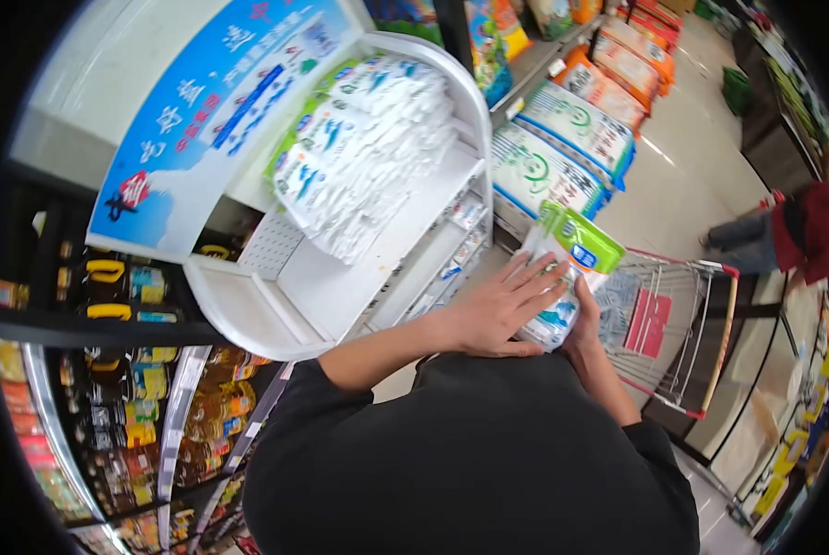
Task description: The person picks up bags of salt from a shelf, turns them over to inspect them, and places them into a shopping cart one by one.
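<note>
Several white packets with green tops, stacked together, are between my two hands in front of my chest; the front packet (588,245) shows a green band and a blue label. My left hand (507,301) lies flat over their near side with its fingers spread. From the right, my right hand (584,319) supports the stack, its fingers partly hidden behind it. On the white display stand (340,287) to the left, rows of similar packets (368,148) lie overlapping at the back, with bare shelf surface in front of them.
A blue sign (188,139) rises from the stand. Large bags (548,171) are stacked beyond it. A shopping cart (678,324) stands at the right, with a person in a red top (807,231) farther off. Bottles (215,407) fill shelves at the lower left.
</note>
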### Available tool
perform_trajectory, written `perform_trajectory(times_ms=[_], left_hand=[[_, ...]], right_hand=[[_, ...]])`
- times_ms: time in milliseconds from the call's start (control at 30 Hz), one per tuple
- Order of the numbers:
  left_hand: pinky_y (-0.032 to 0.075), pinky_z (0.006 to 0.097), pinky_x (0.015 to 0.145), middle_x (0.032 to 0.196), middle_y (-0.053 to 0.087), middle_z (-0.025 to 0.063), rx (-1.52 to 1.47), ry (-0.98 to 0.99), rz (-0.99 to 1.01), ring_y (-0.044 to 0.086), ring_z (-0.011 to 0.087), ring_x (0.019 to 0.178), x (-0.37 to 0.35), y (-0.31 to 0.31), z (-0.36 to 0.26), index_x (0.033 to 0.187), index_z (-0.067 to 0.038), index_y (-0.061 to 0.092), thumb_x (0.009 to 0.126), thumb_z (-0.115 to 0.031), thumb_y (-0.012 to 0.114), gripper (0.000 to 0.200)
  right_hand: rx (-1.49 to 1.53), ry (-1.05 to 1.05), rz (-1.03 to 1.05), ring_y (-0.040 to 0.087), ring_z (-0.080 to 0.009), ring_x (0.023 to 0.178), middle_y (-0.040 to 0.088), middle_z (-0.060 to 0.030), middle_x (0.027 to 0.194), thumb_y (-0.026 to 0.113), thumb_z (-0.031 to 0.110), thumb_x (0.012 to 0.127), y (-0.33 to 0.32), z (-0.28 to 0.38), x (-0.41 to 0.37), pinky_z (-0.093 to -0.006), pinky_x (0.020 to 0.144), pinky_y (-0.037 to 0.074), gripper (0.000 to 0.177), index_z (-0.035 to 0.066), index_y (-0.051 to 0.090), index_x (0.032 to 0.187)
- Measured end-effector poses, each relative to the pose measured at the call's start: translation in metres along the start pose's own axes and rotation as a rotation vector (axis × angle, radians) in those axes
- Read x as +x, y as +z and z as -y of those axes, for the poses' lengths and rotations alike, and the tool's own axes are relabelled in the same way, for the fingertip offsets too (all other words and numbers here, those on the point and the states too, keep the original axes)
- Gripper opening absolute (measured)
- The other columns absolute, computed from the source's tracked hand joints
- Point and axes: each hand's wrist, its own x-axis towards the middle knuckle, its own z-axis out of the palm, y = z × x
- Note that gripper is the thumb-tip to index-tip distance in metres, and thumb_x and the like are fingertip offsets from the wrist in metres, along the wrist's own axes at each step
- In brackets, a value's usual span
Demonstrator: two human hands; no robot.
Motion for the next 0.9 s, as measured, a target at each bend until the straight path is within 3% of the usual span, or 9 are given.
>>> perform_trajectory(times_ms=[100,233,367,467,667,733,800,867,900], left_hand=[[0.033,0.0553,0.119,0.147,0.056,0.0235,-0.113,0.011,-0.316,0.047,0.0427,0.143,0.014,-0.040,0.039,0.126,0.002,0.064,0.086,-0.037,0.079,0.058],[0.036,0.0520,0.119,0.155,0.048,0.0229,0.575,-0.401,-0.668,0.043,0.0422,0.145,0.027,-0.124,0.172,0.139,-0.001,0.060,0.085,-0.041,0.082,0.071],[0.035,0.0541,0.119,0.155,0.047,0.0248,0.806,-0.712,-0.429,0.042,0.0435,0.146,0.029,-0.169,0.266,0.149,0.002,0.048,0.080,-0.055,0.082,0.097],[0.040,0.0519,0.116,0.150,0.054,0.0257,0.735,-0.789,-0.267,0.048,0.0416,0.142,0.034,-0.173,0.267,0.148,0.005,0.048,0.081,-0.053,0.080,0.095],[0.053,0.0478,0.095,0.127,0.068,0.0198,0.893,-0.562,-0.215,0.066,0.0353,0.119,0.020,-0.159,0.252,0.135,0.004,0.057,0.095,-0.036,0.069,0.058],[0.054,0.0498,0.091,0.112,0.072,0.0241,0.698,-0.650,-0.364,0.071,0.0372,0.105,0.020,-0.167,0.235,0.130,0.002,0.062,0.099,-0.025,0.065,0.042],[0.056,0.0488,0.087,0.104,0.072,0.0280,0.708,-0.400,-0.690,0.074,0.0369,0.093,0.017,-0.180,0.198,0.129,0.001,0.066,0.100,-0.019,0.064,0.035],[0.058,0.0434,0.088,0.115,0.073,0.0278,0.208,-0.687,-0.862,0.075,0.0346,0.101,0.029,-0.182,0.103,0.133,0.002,0.066,0.103,-0.017,0.059,0.036],[0.058,0.0422,0.091,0.119,0.072,0.0271,0.272,-0.474,-0.911,0.074,0.0340,0.105,0.025,-0.165,0.082,0.135,0.003,0.065,0.104,-0.015,0.057,0.037]], right_hand=[[-0.066,-0.016,0.040,0.066,-0.0345,0.123,0.062,-0.0223,0.137,0.065,0.025,0.098,-0.026,-0.001,0.015,-0.0496,0.105,0.055,0.060,-0.001,0.045,0.148],[-0.022,-0.004,-0.010,0.072,-0.0351,0.111,0.068,-0.0216,0.126,0.070,0.018,0.094,-0.029,0.000,0.012,-0.0494,0.099,0.060,0.058,-0.004,0.049,0.143],[-0.059,-0.003,-0.014,0.073,-0.0335,0.109,0.068,-0.0204,0.126,0.074,0.016,0.091,-0.028,0.001,0.007,-0.0484,0.098,0.061,0.061,-0.002,0.048,0.143],[-0.064,-0.011,-0.026,0.073,-0.0323,0.108,0.068,-0.0193,0.125,0.075,0.018,0.091,-0.028,0.000,0.006,-0.0473,0.096,0.062,0.063,-0.001,0.047,0.144],[-0.108,-0.094,-0.017,0.071,-0.0319,0.111,0.067,-0.0193,0.126,0.078,0.023,0.090,-0.036,0.001,0.002,-0.0476,0.096,0.061,0.066,-0.003,0.047,0.143],[-0.121,-0.095,-0.008,0.071,-0.0318,0.111,0.067,-0.0189,0.127,0.079,0.026,0.090,-0.033,0.002,0.006,-0.0477,0.097,0.061,0.067,-0.002,0.048,0.143],[-0.139,-0.059,-0.015,0.071,-0.0314,0.112,0.067,-0.0178,0.128,0.079,0.028,0.091,-0.047,-0.002,0.005,-0.0473,0.098,0.060,0.068,-0.001,0.048,0.144],[-0.117,-0.036,-0.007,0.070,-0.0311,0.114,0.066,-0.0176,0.132,0.076,0.032,0.093,-0.041,-0.004,0.006,-0.0463,0.100,0.059,0.069,0.001,0.046,0.147],[-0.152,-0.043,0.016,0.069,-0.0346,0.119,0.066,-0.0200,0.135,0.069,0.042,0.098,-0.047,-0.008,0.010,-0.0502,0.106,0.055,0.070,-0.001,0.046,0.148]])
